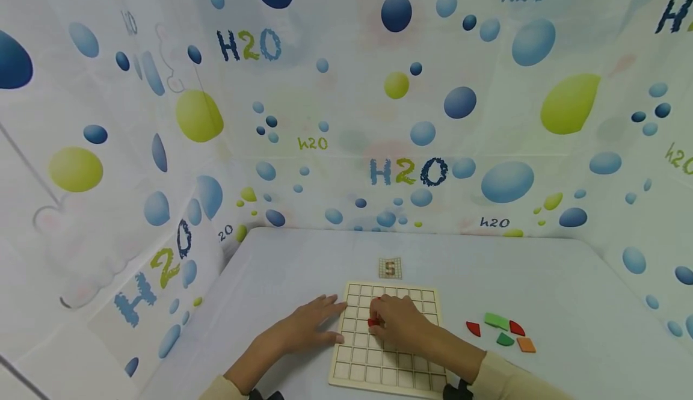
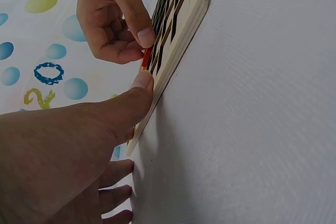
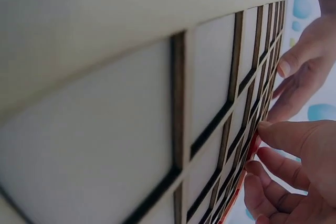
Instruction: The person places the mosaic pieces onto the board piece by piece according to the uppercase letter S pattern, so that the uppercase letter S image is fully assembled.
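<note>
Red piece (image 1: 373,322) pinched at the grid board (image 1: 357,371)
Remotely, I rested the left hand (image 1: 308,329), unclenched, against its left edge while the right hand (image 1: 402,326) gripped the piece; too light a bracing touch, I judged, risked letting the board slip. A card (image 1: 390,267) lay beyond.

pale wooden grid board (image 1: 358,371): dark brown cell edges. small flat held piece (image 1: 372,322): red. bright green rectangular piece (image 1: 496,320), dark green wedge (image 1: 505,340), orange squarish piece (image 1: 526,344), two red wedges (image 1: 517,328). white tabletop (image 1: 298,267). white backdrop sheet (image 1: 346,99): blue/lime blobs, multicolour h2o lettering.
</note>
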`<action>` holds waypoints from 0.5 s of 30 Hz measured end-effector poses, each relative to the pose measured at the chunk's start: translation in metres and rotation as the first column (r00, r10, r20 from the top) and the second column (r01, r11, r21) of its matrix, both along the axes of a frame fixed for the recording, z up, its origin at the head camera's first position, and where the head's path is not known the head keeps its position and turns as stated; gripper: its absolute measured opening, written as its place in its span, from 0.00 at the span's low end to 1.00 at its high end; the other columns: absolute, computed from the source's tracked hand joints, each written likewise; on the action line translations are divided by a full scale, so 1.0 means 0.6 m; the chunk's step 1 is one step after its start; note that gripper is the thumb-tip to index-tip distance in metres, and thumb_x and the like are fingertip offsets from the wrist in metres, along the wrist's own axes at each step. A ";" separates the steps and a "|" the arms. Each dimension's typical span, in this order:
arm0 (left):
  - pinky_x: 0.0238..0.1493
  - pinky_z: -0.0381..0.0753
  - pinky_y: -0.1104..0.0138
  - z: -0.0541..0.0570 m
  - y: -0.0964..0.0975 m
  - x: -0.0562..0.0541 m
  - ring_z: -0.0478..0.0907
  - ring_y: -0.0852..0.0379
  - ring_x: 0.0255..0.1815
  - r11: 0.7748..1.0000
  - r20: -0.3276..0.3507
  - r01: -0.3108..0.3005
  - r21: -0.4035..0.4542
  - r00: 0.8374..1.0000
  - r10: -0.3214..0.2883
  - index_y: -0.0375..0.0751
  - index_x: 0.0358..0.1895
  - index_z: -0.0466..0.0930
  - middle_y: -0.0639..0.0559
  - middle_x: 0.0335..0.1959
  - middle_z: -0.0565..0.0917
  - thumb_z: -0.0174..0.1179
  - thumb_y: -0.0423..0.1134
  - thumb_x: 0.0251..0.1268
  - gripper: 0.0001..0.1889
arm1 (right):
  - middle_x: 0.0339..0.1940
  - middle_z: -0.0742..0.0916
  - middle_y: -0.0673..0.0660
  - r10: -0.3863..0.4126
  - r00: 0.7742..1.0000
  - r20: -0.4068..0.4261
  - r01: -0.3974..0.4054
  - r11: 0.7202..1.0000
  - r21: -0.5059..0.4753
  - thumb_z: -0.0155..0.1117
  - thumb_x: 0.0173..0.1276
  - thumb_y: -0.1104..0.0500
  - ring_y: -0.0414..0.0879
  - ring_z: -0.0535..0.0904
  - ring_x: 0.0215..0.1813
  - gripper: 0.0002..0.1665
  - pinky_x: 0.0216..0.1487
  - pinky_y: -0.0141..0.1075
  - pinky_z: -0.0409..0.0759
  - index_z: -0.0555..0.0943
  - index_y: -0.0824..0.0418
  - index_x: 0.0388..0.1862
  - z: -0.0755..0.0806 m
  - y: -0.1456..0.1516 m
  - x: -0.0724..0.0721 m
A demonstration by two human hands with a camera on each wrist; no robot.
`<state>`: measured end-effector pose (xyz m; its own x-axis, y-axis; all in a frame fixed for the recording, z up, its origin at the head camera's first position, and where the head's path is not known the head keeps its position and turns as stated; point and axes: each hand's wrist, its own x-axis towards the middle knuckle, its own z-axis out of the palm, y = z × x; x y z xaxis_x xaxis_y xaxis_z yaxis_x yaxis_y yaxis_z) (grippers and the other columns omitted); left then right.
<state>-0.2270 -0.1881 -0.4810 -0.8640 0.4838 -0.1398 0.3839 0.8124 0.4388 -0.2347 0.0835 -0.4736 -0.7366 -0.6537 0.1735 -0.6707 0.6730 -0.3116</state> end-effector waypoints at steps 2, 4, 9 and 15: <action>0.77 0.62 0.34 -0.001 0.000 0.000 0.57 0.35 0.85 1.000 -0.003 0.004 0.003 1.000 -0.004 0.56 0.82 0.66 0.42 0.84 0.64 0.64 0.67 0.68 0.42 | 0.31 0.80 0.41 -0.007 1.000 0.012 0.007 1.000 0.001 0.76 0.71 0.52 0.32 0.69 0.32 0.12 0.37 0.37 0.69 0.79 0.50 0.36 0.001 0.000 0.001; 0.77 0.62 0.34 -0.003 0.000 -0.001 0.57 0.36 0.85 1.000 0.000 0.006 0.005 1.000 -0.006 0.56 0.82 0.66 0.42 0.84 0.63 0.64 0.67 0.69 0.42 | 0.31 0.80 0.40 -0.016 1.000 0.026 0.016 1.000 0.003 0.76 0.71 0.51 0.32 0.69 0.32 0.12 0.37 0.37 0.68 0.79 0.50 0.36 0.002 0.000 0.002; 0.78 0.62 0.35 -0.005 0.000 -0.001 0.56 0.36 0.85 1.000 0.006 0.009 0.009 1.000 -0.009 0.56 0.82 0.65 0.43 0.84 0.63 0.63 0.67 0.69 0.42 | 0.31 0.80 0.39 -0.053 0.997 0.061 0.053 0.999 0.002 0.76 0.70 0.50 0.33 0.70 0.33 0.12 0.38 0.39 0.68 0.79 0.48 0.35 0.004 0.002 0.005; 0.77 0.62 0.34 -0.004 -0.001 0.000 0.56 0.36 0.85 1.000 -0.007 0.010 0.004 1.000 -0.010 0.55 0.82 0.65 0.42 0.84 0.63 0.63 0.67 0.69 0.42 | 0.30 0.78 0.39 -0.102 0.989 0.111 0.104 0.995 -0.008 0.76 0.70 0.47 0.35 0.70 0.33 0.15 0.40 0.42 0.67 0.77 0.47 0.33 0.007 0.005 0.006</action>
